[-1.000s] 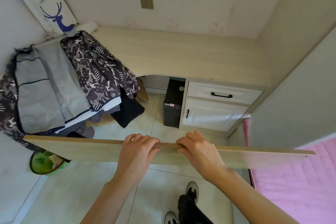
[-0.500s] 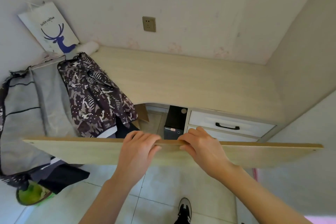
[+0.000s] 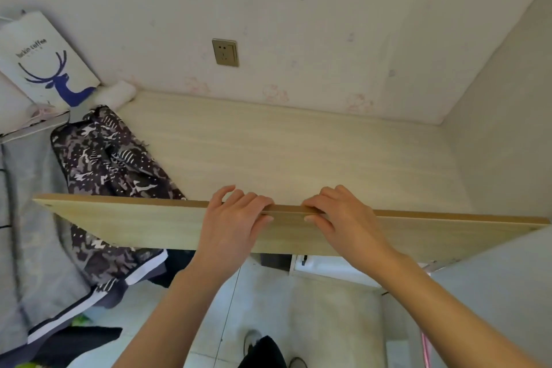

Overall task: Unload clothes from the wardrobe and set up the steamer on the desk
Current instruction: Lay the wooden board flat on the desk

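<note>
Wooden board (image 3: 119, 222): a long pale plank held edge-up and level, spanning nearly the full width of the view.
Left hand (image 3: 231, 224): fingers curled over the plank's top edge, thumb pressed against the near face, gripping just left of the plank's middle.
Right hand (image 3: 343, 218): the same grip, fingers hooked over the top edge, thumb on the near face; near the left hand but not touching it.
Change: over the last second the plank has been carried forward and up, from over the floor in front of the drawers to over the near edge of the desk; the drawers that were fully visible are now almost hidden behind it.
Meaning for task: judged as preparation of the work surface; the plank appears about to be set down on the desk, and no steamer is visible yet.
Desk (image 3: 298, 152): pale wood-grain top directly beyond both hands, running to the wall.
Clothes (image 3: 101, 158): a patterned dark garment and a grey one draped at the desk's left end, well left of the left hand, partly behind the plank.
Wall socket (image 3: 225, 52): above the desk, beyond the hands.
Paper bag (image 3: 44, 63): deer print, leaning in the far left corner.
</note>
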